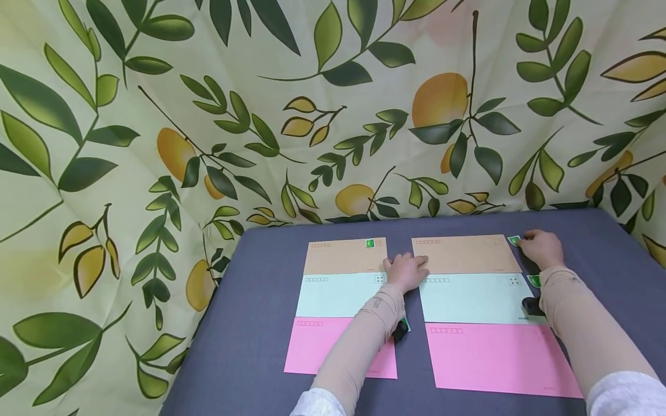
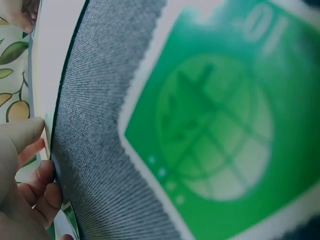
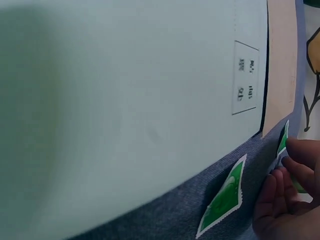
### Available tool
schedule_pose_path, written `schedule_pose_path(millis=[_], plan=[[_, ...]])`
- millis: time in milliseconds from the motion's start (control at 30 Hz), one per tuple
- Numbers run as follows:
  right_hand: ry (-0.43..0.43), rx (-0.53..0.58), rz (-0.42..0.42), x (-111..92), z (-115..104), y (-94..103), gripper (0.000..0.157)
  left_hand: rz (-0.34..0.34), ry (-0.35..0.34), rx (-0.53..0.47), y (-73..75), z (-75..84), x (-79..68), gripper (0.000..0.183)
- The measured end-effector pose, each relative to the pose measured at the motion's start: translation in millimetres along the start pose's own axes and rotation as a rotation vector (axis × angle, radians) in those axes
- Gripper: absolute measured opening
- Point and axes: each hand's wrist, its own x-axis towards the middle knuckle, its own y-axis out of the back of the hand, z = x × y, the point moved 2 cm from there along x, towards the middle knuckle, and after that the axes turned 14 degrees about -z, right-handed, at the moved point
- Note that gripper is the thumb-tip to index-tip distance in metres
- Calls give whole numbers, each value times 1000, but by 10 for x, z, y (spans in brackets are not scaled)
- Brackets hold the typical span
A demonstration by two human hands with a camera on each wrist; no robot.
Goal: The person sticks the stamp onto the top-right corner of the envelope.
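In the head view my right hand (image 1: 541,248) pinches a green stamp (image 1: 513,240) between thumb and fingertips, at the top right corner of the right brown envelope (image 1: 463,254). The right wrist view shows this stamp (image 3: 283,140) tilted up off the cloth, with a second green stamp (image 3: 223,197) lying nearer. My left hand (image 1: 406,271) rests between the two columns of envelopes, fingers spread, touching the left edge of that brown envelope. Beneath the left wrist lies another green stamp (image 2: 215,125), large and close in the left wrist view.
The left brown envelope (image 1: 338,257) carries a green stamp (image 1: 370,243) at its top right. Pale blue envelopes (image 1: 333,297) (image 1: 468,300) and pink envelopes (image 1: 317,346) (image 1: 494,358) overlap below. A leaf-patterned cloth (image 1: 291,144) hangs behind the dark blue tabletop (image 1: 244,323).
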Motion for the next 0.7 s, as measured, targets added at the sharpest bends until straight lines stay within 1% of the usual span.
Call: schedule_pose_path(millis=[233,433,700], plan=[[7,-16,-6,24,10,-63,37,-15,28,20,-18,2,4,39],[-2,-11,7,26,7,-76,35,-8,34,39,-10,12,7,39],[10,15,74,0,-9,-35,31,12,14,24,1,12,24,39]])
